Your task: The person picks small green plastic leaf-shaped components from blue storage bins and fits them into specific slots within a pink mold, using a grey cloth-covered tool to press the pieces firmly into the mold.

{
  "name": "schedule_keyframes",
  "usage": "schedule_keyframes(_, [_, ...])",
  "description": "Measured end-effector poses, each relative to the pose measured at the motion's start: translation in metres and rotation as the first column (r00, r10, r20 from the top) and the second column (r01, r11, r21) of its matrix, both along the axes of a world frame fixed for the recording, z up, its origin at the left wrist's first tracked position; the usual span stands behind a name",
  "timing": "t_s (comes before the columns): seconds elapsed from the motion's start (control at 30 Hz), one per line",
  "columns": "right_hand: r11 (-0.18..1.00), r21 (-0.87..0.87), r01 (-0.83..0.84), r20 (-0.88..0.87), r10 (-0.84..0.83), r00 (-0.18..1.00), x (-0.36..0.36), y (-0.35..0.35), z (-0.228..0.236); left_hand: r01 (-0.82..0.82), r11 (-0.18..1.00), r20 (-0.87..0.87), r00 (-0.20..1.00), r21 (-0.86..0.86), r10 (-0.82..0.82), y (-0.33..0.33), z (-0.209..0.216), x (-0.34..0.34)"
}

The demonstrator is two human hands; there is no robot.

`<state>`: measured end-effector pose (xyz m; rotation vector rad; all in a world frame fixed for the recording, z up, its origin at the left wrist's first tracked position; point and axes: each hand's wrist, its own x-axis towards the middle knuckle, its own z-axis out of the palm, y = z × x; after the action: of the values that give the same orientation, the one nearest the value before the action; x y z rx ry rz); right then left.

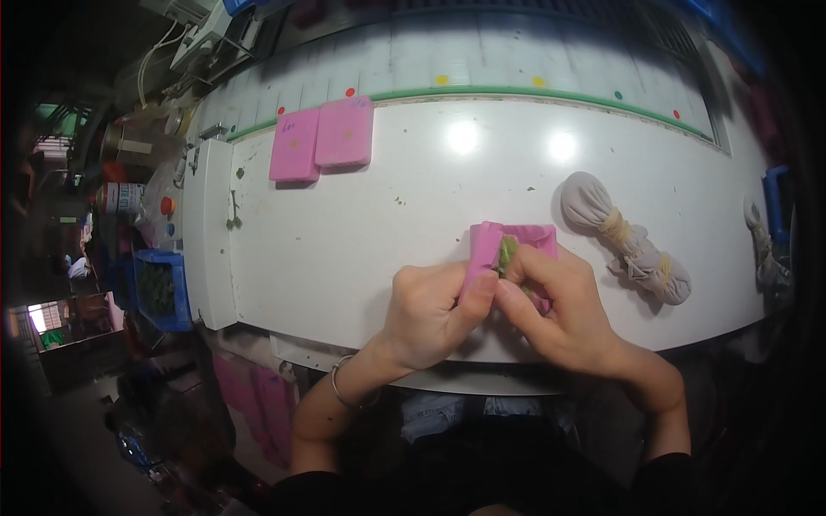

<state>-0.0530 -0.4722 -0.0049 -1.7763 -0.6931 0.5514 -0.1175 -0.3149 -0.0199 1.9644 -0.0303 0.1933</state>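
A pink, soft-looking slab [479,249] is held above the white table's near edge, folded or bent along one side. My left hand [434,310] is closed on its left side, with the thumb pressed toward the middle. Against the pink piece sits a small green leafy sprig [508,249]. My right hand [564,301] is closed in a pinch at the sprig, thumb and forefinger close to the left thumb. The fingers hide the sprig's lower end and much of the slab.
Two pink slabs [344,133] lie side by side at the back left of the white table [370,206]. To the right rests a grey cloth bundle [632,245] bound with beige bands. A blue crate [163,288] of greenery stands off the left end. Green scraps dot the tabletop.
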Motion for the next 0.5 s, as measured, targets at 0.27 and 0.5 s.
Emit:
schedule_keyframes(0.27, [0.998,0.042,-0.046,-0.032,0.048,0.998,0.0057,-0.0049,-0.0073,0.078,0.997,0.019,0.997,-0.003,-0.078,0.001,-0.0005,0.0059])
schedule_keyframes(0.5, [0.999,0.013,0.05,-0.005,-0.05,0.999,0.0013,-0.001,-0.0049,0.087,0.995,-0.012,0.996,-0.048,-0.087,-0.0016,0.0013,0.0068])
